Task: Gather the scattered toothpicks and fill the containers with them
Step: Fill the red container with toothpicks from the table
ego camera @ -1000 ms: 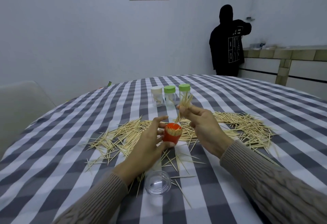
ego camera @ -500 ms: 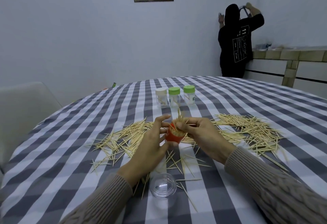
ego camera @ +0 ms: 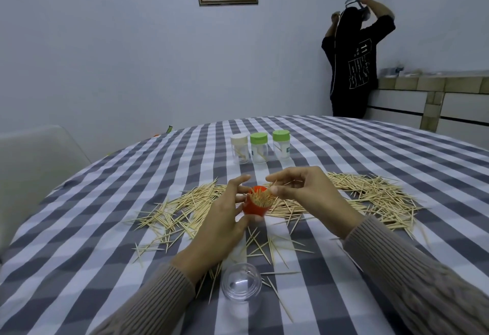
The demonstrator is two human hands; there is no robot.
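Note:
My left hand point(ego camera: 222, 223) grips a small orange container point(ego camera: 254, 206) packed with upright toothpicks, held just above the checked tablecloth. My right hand point(ego camera: 312, 197) hovers at the container's rim, thumb and forefinger touching the toothpick tips. Loose toothpicks point(ego camera: 375, 197) lie in a wide band across the cloth on both sides of my hands. Its clear dome lid point(ego camera: 241, 285) sits on the cloth near me. Three small jars stand behind: one white-capped point(ego camera: 239, 149), two green-capped point(ego camera: 259, 148) point(ego camera: 281, 145).
The round table point(ego camera: 79, 268) carries a grey and white checked cloth. A pale chair point(ego camera: 37, 165) stands at the left. A person in black point(ego camera: 352, 61) stands by the far wall next to a tiled counter point(ego camera: 434, 96).
My right hand came down from above the container with a bunch of toothpicks, and they now stand inside it. The left hand kept its hold. The far person raised both arms.

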